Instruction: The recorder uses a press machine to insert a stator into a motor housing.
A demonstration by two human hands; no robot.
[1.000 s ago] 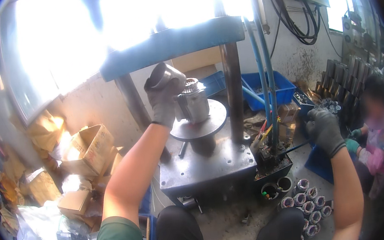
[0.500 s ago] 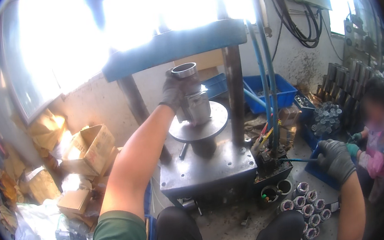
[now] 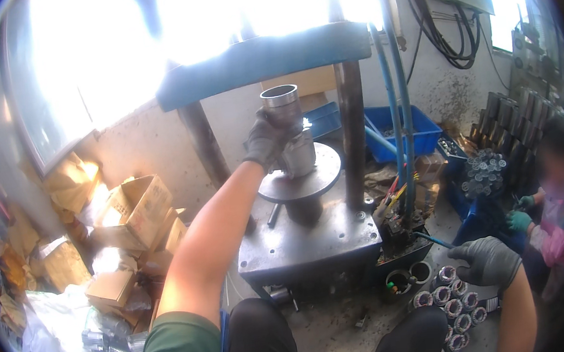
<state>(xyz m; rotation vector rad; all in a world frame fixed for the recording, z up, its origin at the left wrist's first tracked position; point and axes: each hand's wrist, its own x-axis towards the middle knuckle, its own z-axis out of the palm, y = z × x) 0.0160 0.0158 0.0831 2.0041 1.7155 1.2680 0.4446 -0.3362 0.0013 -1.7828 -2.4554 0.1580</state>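
Observation:
My left hand (image 3: 270, 136), in a dark grey glove, is closed around a metal sleeve (image 3: 280, 96) with an open, shiny top rim. The sleeve stands upright above a grey metal housing (image 3: 302, 155), which rests on the round steel plate (image 3: 323, 175) of a press. My glove hides where the sleeve and housing meet. At the lower right, my gloved right hand (image 3: 490, 261) is at the outer end of a thin blue lever (image 3: 432, 238). Its fingers point left and meet the lever, whose tip is hidden by them.
The blue crossbeam (image 3: 264, 62) and steel posts (image 3: 352, 128) frame the plate. Several wound stator cores (image 3: 453, 307) stand on the floor at right. Cardboard boxes (image 3: 133, 214) are piled at left. A person in pink (image 3: 558, 224) with green gloves sits at far right, near blue bins (image 3: 411, 143).
My right hand has moved down, and the lever now slopes downward toward it. My left hand stays around the sleeve. The whole view has shifted slightly.

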